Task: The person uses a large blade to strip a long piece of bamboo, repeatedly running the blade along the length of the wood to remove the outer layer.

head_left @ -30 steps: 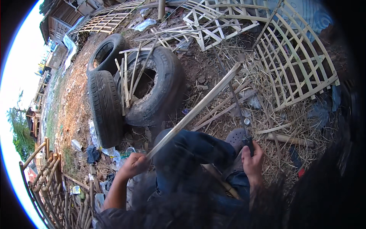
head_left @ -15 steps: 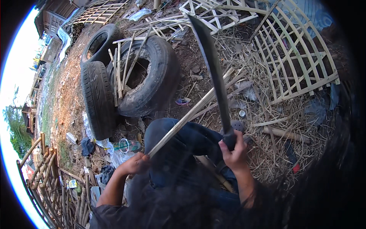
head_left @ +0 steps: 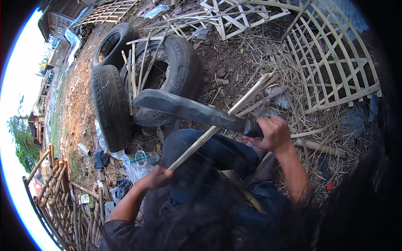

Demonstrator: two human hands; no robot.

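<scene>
My right hand [head_left: 273, 133] is closed round the dark handle of a machete [head_left: 188, 109]. Its broad blade points left, lying across a long pale bamboo strip [head_left: 194, 146]; I cannot tell whether the edge touches the strip. The near end of that strip is gripped in my left hand [head_left: 158, 177], low beside my knee. From there it slants up and right over my leg, and its split-looking far end [head_left: 259, 85] rises past the blade.
Old tyres [head_left: 184, 62] lie ahead to the left, with bamboo strips [head_left: 133, 71] leaning on one. A bamboo lattice panel [head_left: 335, 58] is at the far right. Shavings [head_left: 268, 62], plastic litter [head_left: 138, 169] and a bamboo pole [head_left: 320, 147] cover the ground. A bamboo fence [head_left: 52, 196] stands left.
The machete has swung down from nearly upright to lying leftward across the bamboo strip. My right hand has turned and risen slightly; my left still holds the strip.
</scene>
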